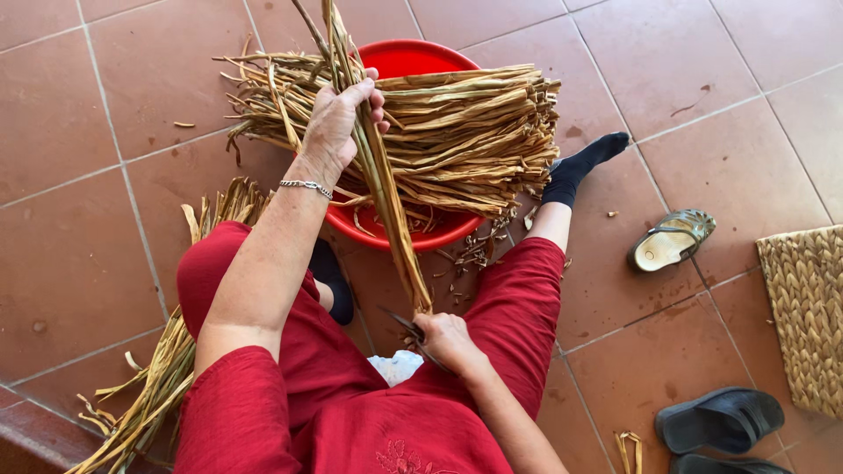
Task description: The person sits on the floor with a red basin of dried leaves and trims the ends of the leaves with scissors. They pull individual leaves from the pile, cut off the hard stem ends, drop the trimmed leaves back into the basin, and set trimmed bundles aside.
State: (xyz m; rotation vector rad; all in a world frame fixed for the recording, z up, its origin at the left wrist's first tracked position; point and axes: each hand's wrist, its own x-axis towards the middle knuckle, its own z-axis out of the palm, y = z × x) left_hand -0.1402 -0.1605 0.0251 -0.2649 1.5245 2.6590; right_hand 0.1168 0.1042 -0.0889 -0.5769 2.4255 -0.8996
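Observation:
My left hand (338,123) is raised and closed around a thin bundle of dried reed stalks (386,202), which slants down toward my lap. My right hand (448,338) grips a small dark-bladed tool (406,326) at the bundle's lower end. Behind the held stalks, a big heap of dried reeds (465,132) lies across a red plastic basin (413,60). I sit on the tiled floor in red clothes, with black socks on my feet.
More loose reeds (167,369) lie on the floor by my left leg. A sandal (672,239) sits to the right, two dark slippers (720,421) at lower right, and a woven mat (806,316) at the right edge. Reed scraps (479,250) litter the tiles.

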